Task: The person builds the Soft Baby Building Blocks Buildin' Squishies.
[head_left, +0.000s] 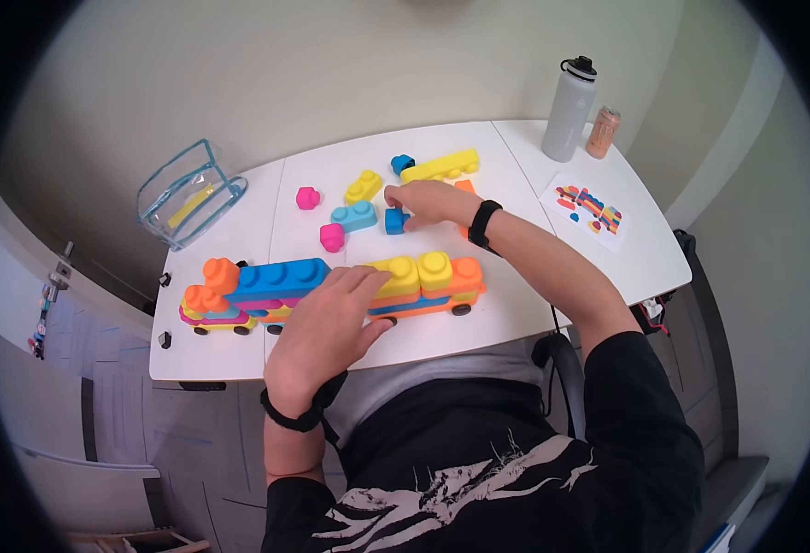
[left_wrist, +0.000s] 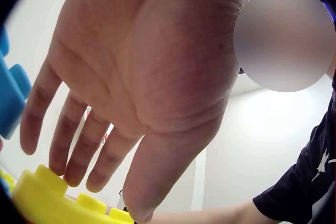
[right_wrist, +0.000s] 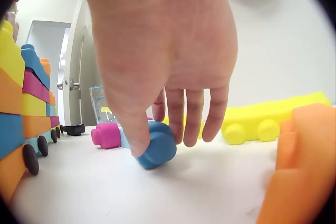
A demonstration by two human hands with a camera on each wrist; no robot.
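Observation:
A long train of stacked toy building blocks on black wheels stands along the near side of the white table, topped by a long blue block (head_left: 281, 276), yellow blocks (head_left: 403, 276) and an orange block (head_left: 221, 274). My left hand (head_left: 327, 313) reaches over its middle, fingers straight, fingertips at the yellow studs; the left wrist view shows its bare palm (left_wrist: 126, 61). Farther back, my right hand (head_left: 431, 203) pinches a small dark blue block (right_wrist: 159, 148) between thumb and fingers, low over the tabletop. Beside that block lie a light blue block (head_left: 354, 217) and a pink block (head_left: 332, 238).
Around the right hand lie a long yellow block (head_left: 442, 166), an orange block (right_wrist: 296, 155), another dark blue block (head_left: 402, 164), a yellow block (head_left: 363, 187) and a pink one (head_left: 307, 197). A picture sheet (head_left: 589, 210), bottle (head_left: 569, 111), can (head_left: 603, 134) and clear bag (head_left: 188, 198) flank them.

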